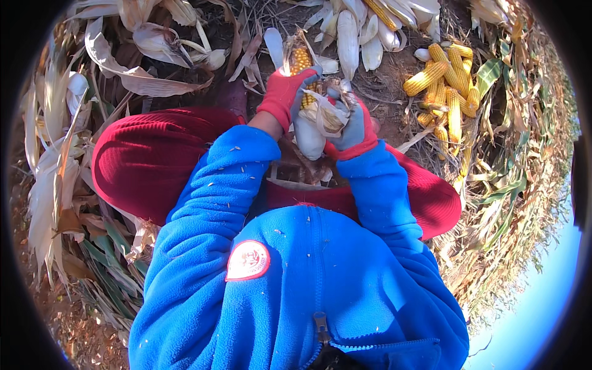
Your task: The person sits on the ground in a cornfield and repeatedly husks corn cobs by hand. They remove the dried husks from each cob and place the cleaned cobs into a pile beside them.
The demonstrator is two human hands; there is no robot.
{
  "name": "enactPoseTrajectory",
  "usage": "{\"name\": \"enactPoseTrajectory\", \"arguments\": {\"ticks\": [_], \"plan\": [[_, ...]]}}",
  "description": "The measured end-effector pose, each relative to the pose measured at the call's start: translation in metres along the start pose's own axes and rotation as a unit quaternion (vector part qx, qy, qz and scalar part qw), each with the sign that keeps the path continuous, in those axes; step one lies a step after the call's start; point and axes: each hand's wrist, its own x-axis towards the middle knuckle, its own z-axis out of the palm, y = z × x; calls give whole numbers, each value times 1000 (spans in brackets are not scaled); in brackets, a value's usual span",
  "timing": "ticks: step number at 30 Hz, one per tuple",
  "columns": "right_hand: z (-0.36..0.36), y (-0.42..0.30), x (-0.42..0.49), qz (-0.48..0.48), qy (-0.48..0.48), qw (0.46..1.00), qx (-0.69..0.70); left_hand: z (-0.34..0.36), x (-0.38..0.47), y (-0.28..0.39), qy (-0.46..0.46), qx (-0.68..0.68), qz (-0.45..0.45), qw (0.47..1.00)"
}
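In front of my crossed legs, my left hand [289, 92], in a red and grey work glove, grips a corn ear [300, 60] whose yellow kernels show through its opened husk. My right hand [354, 121], gloved alike, is closed on pale corn husk [326, 114] at the lower part of the same ear. A whitish husk part [309, 138] hangs below, between the two hands. The fingertips of my right hand are partly hidden by the husk.
A pile of husked yellow corn ears [455, 88] lies on the soil at right. Peeled husks [349, 41] lie beyond my hands, with dry corn stalks and leaves [51, 185] at left. More stalks [513, 152] are heaped at right.
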Motion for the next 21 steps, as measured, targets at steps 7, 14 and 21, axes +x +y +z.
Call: {"name": "enactPoseTrajectory", "arguments": {"ticks": [7,14,21], "plan": [[10,9,-82,103,-137,861,-479,-115,68,1,207,-224,-68,950],[-49,35,-50,-70,-56,633,-769,-57,45,32,138,59,189,970],[-23,45,-6,-219,-5,847,-485,22,-23,46,-8,32,144,989]]}}
